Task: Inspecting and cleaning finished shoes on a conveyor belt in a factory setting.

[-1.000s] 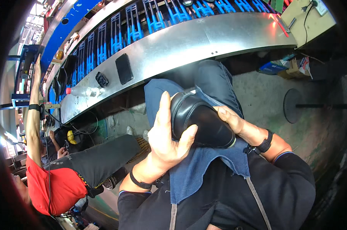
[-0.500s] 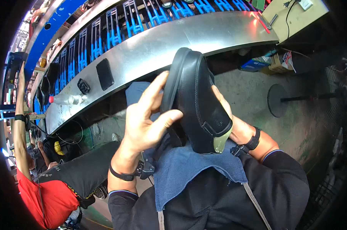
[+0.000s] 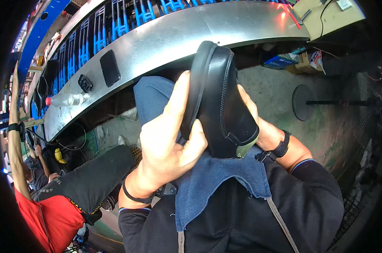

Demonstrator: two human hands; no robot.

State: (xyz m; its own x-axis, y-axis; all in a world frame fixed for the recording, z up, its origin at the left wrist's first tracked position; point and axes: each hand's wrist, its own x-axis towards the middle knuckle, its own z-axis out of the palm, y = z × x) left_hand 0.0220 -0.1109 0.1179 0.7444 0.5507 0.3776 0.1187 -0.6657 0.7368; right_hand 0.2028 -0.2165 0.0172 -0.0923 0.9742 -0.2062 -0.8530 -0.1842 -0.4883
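Observation:
Between my hands is a black leather shoe [image 3: 218,101], held up over my blue apron [image 3: 218,185]. Its dark sole faces left, and pale stitching runs along its side. A pale green piece [image 3: 244,150], like the end of a shoe last, shows at the shoe's lower end. My left hand [image 3: 168,143] grips the sole edge, with thumb and fingers bent against it. On the opposite side my right hand [image 3: 262,126] wraps round the upper; most of its fingers are hidden behind the shoe.
A curved metal counter [image 3: 165,44] runs ahead, bearing a phone [image 3: 110,68], a small black object [image 3: 85,83] and a clear bottle [image 3: 68,100]. Behind it are blue racks [image 3: 119,21]. A co-worker in a red shirt [image 3: 52,219] is at left. A round-based stand [image 3: 303,102] stands right.
The shoe has tilted slightly and risen a little in view. My left fingers have shifted along the sole, with the thumb now closer against it. Both hands keep hold.

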